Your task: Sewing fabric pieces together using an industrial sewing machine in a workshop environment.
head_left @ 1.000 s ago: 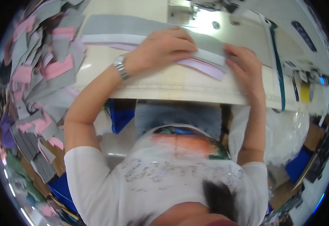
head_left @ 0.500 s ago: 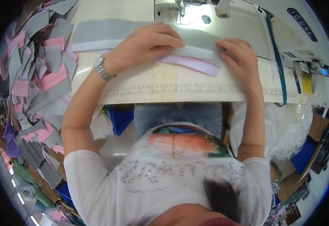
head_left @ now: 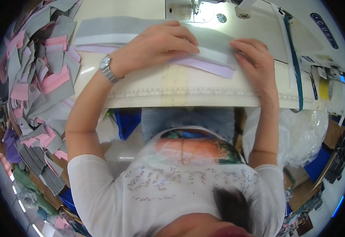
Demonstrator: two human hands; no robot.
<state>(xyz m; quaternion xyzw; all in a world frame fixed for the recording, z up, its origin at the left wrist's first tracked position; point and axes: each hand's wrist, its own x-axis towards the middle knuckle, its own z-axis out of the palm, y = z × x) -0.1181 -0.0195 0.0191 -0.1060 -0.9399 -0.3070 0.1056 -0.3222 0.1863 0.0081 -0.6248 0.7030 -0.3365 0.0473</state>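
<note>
A long grey fabric strip [head_left: 117,27] with a paler band along its near edge lies across the sewing table. From under that edge shows a lilac fabric layer [head_left: 208,67]. My left hand [head_left: 168,41], a watch on its wrist, rests over the middle of the strip, thumb and fingers pinched on the cloth. At the strip's right end my right hand [head_left: 256,57] is closed, its thumb and fingertips gripping the corner. Just beyond the strip is the sewing machine's metal needle plate [head_left: 179,10], under a bright light.
Grey and pink fabric pieces [head_left: 56,79] are heaped at the left. A ruler scale [head_left: 141,93] runs along the table's near edge. To the right hang a dark green band [head_left: 295,63] and, farther over, a yellow tape roll [head_left: 323,87]. Clear plastic bags [head_left: 298,134] bulge below.
Both hands appear slightly farther right with the strip. The grey layer's near edge has come down over the pink line seen before, while lilac still shows beneath.
</note>
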